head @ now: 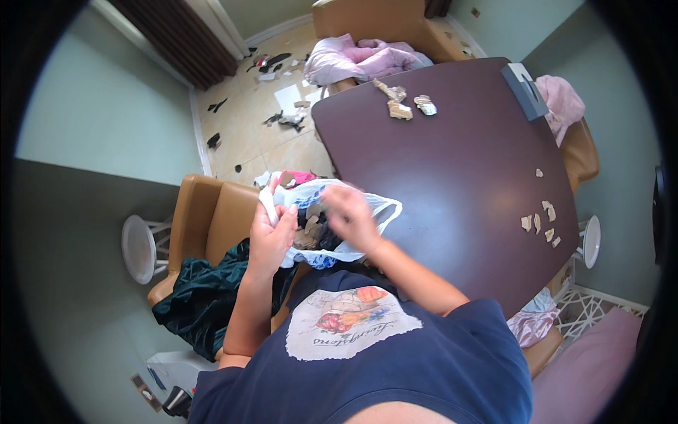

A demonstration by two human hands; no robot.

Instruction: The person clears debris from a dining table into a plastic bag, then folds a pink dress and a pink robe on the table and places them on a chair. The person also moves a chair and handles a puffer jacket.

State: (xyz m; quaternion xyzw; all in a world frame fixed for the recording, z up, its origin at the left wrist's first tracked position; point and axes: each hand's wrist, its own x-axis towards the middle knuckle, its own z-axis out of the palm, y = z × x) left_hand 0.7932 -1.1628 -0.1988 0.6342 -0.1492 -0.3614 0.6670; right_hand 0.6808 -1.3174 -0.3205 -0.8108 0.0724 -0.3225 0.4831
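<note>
A white plastic bag with blue print hangs open at the near left edge of the table. My left hand grips one side of it, with a white handle loop running across the fingers. Inside lie torn brown cardboard pieces and crumpled black scraps. Over the bag's mouth is my right hand, blurred by motion with the fingers curled. Whether anything is between those fingers is unclear.
The dark table carries torn cardboard pieces, smaller scraps and a grey tissue box. Black and white litter covers parts of the tiled floor. A tan chair bears dark green cloth; pink bedding lies on another.
</note>
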